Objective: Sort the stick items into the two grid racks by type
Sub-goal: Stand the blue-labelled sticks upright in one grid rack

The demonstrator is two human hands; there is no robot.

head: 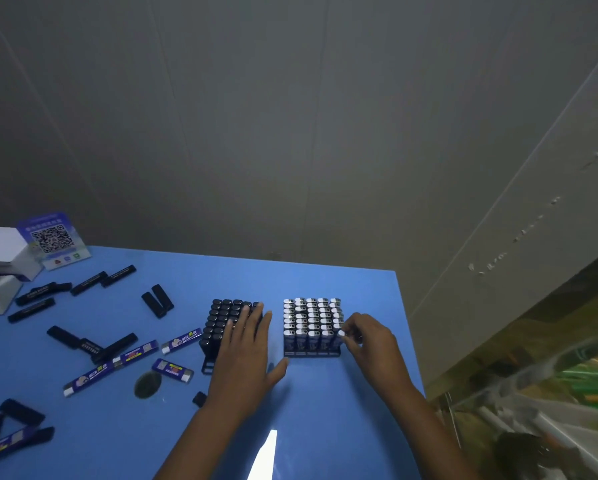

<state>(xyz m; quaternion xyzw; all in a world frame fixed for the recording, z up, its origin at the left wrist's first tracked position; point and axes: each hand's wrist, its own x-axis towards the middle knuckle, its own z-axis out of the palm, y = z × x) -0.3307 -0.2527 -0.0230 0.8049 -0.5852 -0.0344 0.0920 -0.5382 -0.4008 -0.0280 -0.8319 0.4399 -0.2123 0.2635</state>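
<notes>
Hands on blue worktop (325, 410): left hand (245, 362) flat, fingers straight over black rack (226, 322); right hand (370, 341) pinching upright silver-capped stick (340, 336) at near-right corner of silver rack (311, 327); loose sticks (93, 348) well left, nearer left hand.

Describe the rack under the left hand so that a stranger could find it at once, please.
On the blue table two grid racks stand side by side near the far right corner. The black rack is the left one, with the left hand lying flat on it. Its sticks have all-black tops, while the right rack shows silver tops.
</notes>
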